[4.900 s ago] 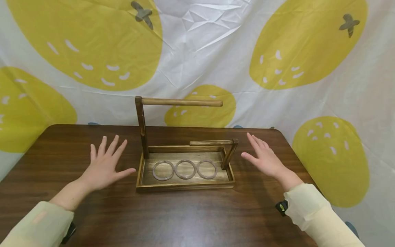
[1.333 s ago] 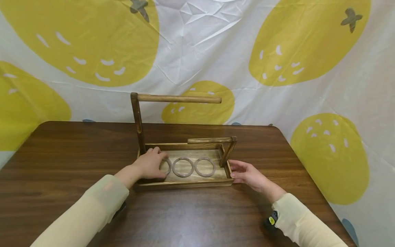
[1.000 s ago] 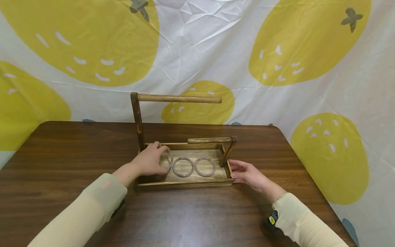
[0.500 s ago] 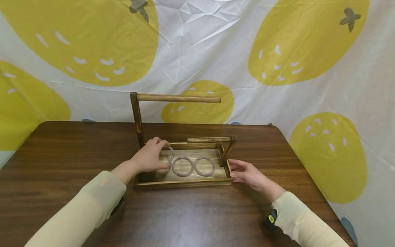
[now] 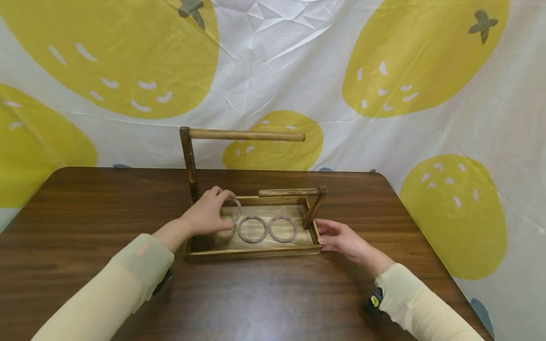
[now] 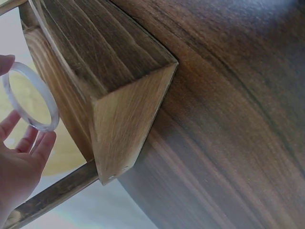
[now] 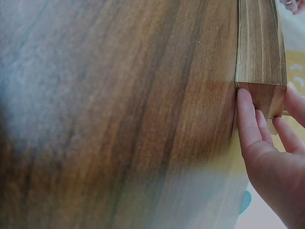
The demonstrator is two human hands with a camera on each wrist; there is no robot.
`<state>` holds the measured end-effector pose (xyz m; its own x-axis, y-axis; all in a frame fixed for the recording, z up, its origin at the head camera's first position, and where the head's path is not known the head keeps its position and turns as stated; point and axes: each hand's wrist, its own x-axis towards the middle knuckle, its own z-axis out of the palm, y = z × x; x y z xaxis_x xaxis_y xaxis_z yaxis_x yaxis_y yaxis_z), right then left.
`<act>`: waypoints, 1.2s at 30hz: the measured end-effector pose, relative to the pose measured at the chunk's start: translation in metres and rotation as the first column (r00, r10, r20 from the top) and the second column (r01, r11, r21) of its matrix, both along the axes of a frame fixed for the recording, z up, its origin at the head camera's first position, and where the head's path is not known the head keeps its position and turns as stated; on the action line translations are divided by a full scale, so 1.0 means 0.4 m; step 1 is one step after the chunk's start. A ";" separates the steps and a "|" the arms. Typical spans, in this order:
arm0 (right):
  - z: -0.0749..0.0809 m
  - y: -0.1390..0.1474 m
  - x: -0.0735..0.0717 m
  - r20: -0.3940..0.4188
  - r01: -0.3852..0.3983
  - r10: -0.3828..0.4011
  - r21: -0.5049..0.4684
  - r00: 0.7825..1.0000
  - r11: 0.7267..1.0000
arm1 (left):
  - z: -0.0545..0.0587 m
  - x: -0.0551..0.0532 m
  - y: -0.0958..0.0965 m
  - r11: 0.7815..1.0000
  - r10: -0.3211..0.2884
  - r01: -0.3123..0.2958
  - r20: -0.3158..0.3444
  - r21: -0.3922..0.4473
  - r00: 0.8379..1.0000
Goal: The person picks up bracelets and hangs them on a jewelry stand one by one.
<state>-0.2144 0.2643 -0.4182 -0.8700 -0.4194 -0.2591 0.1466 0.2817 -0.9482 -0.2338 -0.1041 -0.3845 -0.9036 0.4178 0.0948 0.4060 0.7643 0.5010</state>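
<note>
Ring (image 6: 48, 98) pinched in left hand (image 5: 206, 213), over left part of tray (image 5: 256, 254); right hand (image 5: 344, 242) grips its right end.

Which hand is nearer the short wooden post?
The right hand: it touches the tray just beside the post. The left hand pinches a ring toward the tray's opposite end.

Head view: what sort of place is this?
Probably an indoor tabletop staged for filming: a wood-grain table, a sheet with yellow fruit-like shapes behind it, and a wooden rack on top.
</note>
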 end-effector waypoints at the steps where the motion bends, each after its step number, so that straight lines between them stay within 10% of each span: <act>1: 0.000 0.000 0.000 0.000 0.000 0.000 0.000 1.000 1.000 | 0.001 0.000 0.000 1.000 0.001 -0.001 0.001 0.004 1.000; 36: 0.006 -0.005 0.006 -0.008 -0.006 0.006 -0.009 1.000 1.000 | 0.036 0.004 0.020 0.993 0.027 -0.019 -0.068 0.115 0.997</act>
<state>-0.2119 0.2621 -0.4156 -0.8696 -0.4268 -0.2482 0.1374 0.2736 -0.9520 -0.2321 -0.0959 -0.3701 -0.9022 0.3801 0.2039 0.4262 0.7130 0.5567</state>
